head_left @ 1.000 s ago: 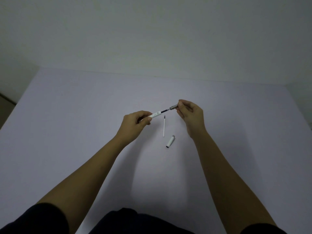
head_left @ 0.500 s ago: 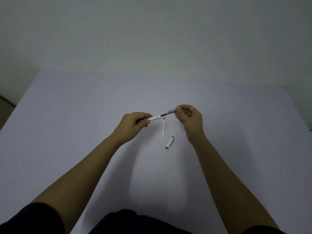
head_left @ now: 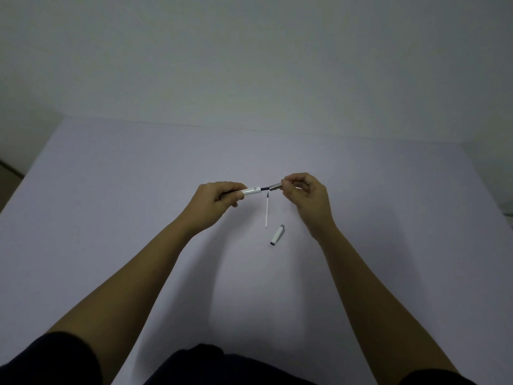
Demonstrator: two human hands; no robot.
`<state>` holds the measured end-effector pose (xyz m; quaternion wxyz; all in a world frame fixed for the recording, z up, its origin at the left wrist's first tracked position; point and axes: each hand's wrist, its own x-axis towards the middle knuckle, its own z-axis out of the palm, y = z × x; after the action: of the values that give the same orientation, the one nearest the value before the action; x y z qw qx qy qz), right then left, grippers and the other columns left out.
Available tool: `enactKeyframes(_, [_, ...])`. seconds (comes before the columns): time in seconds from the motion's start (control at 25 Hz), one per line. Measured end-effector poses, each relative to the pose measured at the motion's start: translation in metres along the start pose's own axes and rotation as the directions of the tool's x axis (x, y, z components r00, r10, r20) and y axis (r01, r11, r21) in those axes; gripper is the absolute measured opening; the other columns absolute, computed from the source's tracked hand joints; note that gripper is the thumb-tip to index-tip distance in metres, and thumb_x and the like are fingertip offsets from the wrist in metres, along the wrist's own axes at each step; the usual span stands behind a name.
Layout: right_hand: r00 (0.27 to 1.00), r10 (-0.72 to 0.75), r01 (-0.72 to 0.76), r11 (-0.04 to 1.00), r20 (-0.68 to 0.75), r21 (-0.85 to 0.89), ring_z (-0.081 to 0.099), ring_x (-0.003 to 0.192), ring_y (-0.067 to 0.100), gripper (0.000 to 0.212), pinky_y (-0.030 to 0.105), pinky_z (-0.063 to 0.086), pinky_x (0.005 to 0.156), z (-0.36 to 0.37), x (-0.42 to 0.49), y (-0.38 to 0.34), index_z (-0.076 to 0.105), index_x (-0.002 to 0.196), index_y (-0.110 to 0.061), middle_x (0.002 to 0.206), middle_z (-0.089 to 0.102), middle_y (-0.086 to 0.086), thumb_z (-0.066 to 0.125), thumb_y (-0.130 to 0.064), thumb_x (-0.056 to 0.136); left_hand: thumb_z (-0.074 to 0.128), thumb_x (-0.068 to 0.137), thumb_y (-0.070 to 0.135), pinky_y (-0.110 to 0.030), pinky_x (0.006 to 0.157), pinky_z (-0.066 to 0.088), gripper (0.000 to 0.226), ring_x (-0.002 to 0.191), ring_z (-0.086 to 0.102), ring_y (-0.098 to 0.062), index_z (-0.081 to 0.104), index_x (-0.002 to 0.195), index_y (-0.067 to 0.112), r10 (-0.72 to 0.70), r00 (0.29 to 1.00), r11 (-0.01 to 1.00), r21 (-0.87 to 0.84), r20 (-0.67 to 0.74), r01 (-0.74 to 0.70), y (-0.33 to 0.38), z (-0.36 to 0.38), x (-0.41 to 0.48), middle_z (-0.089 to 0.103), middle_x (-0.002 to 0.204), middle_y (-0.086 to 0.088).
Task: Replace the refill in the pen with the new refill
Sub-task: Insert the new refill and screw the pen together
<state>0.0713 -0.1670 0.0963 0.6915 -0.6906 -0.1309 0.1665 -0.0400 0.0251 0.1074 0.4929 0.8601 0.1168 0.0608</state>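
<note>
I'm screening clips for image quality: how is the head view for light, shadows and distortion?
Head view: dim, even light with no glare; soft arm shadows on the table; its far edge bows from the wide lens; the pen, between left hand and right hand, is small but sharp.

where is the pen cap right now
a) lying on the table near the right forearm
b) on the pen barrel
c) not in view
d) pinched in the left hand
a: the pen cap lies loose on the table, just beside the spare refill, while the left hand holds the barrel and the right hand the metal tip section.
</note>
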Motion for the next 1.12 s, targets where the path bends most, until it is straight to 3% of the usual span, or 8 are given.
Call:
enactKeyframes(0.2, [0.999, -0.034, 0.033, 0.998, 0.016, 0.050, 0.069, 0.081, 0.010, 0.012, 0.018, 0.054, 0.072, 0.002, -0.003, -0.004, 0.067, 0.081, -0.023, 0.085, 0.070, -0.001, 0.065, -0.012, 0.084, 0.055, 0.092, 0.018, 0.000, 0.056, 0.037, 0.019, 0.066, 0.055, 0.011, 0.069, 0.105, 0.020, 0.032, 0.999, 0.998, 0.049, -0.039, -0.030, 0.005, -0.001, -0.002, 0.061, 0.072, 0.014])
enactKeyframes(0.36, [0.999, -0.020, 0.024, 0.996, -0.048, 0.084, 0.070, 0.078, 0.009, 0.010, 0.016, 0.054, 0.070, 0.003, -0.004, -0.006, 0.066, 0.081, -0.020, 0.082, 0.070, -0.001, 0.065, -0.011, 0.085, 0.055, 0.093, 0.018, -0.004, 0.059, 0.036, 0.020, 0.066, 0.051, 0.006, 0.068, 0.108, 0.022, 0.105, 0.994, 0.993, 0.061, 0.000, -0.105, 0.009, -0.004, -0.004, 0.061, 0.073, 0.010])
enactKeyframes(0.48, [1.000, -0.023, 0.023, 0.998, -0.005, 0.064, 0.068, 0.081, 0.009, 0.012, 0.017, 0.054, 0.072, 0.001, -0.007, -0.008, 0.066, 0.079, -0.021, 0.083, 0.070, -0.002, 0.066, -0.010, 0.084, 0.055, 0.093, 0.018, -0.004, 0.058, 0.036, 0.020, 0.065, 0.050, 0.005, 0.068, 0.107, 0.022, 0.111, 0.994, 0.991, 0.079, -0.017, -0.109, 0.009, -0.006, -0.005, 0.061, 0.072, 0.008])
enactKeyframes(0.64, [0.992, -0.054, 0.058, 0.998, 0.113, -0.026, 0.068, 0.086, 0.006, 0.016, 0.013, 0.051, 0.072, 0.002, -0.012, -0.012, 0.066, 0.079, -0.027, 0.083, 0.073, -0.011, 0.067, -0.010, 0.082, 0.055, 0.093, 0.017, -0.001, 0.058, 0.036, 0.020, 0.065, 0.052, 0.010, 0.068, 0.108, 0.020, 0.120, 0.992, 0.990, 0.080, -0.041, -0.117, 0.013, -0.004, -0.005, 0.059, 0.071, 0.012])
enactKeyframes(0.76, [0.990, -0.085, 0.093, 0.993, 0.111, -0.069, 0.069, 0.088, 0.008, 0.016, 0.014, 0.052, 0.074, 0.003, -0.013, -0.015, 0.067, 0.080, -0.027, 0.084, 0.072, -0.012, 0.068, -0.012, 0.082, 0.055, 0.093, 0.017, -0.003, 0.058, 0.036, 0.020, 0.064, 0.051, 0.007, 0.068, 0.107, 0.021, 0.132, 0.991, 0.988, 0.087, -0.035, -0.128, 0.015, -0.004, -0.005, 0.060, 0.071, 0.010])
enactKeyframes(0.96, [0.992, -0.082, 0.102, 0.967, 0.092, -0.233, 0.071, 0.075, 0.012, 0.015, 0.027, 0.058, 0.077, 0.006, -0.012, -0.021, 0.067, 0.076, -0.028, 0.072, 0.071, -0.004, 0.064, -0.016, 0.084, 0.056, 0.092, 0.019, -0.006, 0.060, 0.037, 0.019, 0.066, 0.051, 0.003, 0.068, 0.106, 0.021, 0.183, 0.983, 0.975, 0.127, -0.010, -0.180, 0.016, -0.004, -0.006, 0.063, 0.074, 0.004])
enactKeyframes(1.12, [0.990, -0.139, 0.140, 0.895, 0.033, -0.423, 0.065, 0.059, 0.005, 0.020, 0.016, 0.053, 0.064, 0.011, -0.012, -0.024, 0.066, 0.074, -0.018, 0.059, 0.063, -0.007, 0.062, -0.034, 0.086, 0.056, 0.092, 0.018, -0.004, 0.060, 0.037, 0.020, 0.067, 0.052, 0.005, 0.069, 0.107, 0.021, 0.194, 0.980, 0.973, 0.139, -0.049, -0.185, 0.017, -0.002, -0.008, 0.062, 0.071, 0.006])
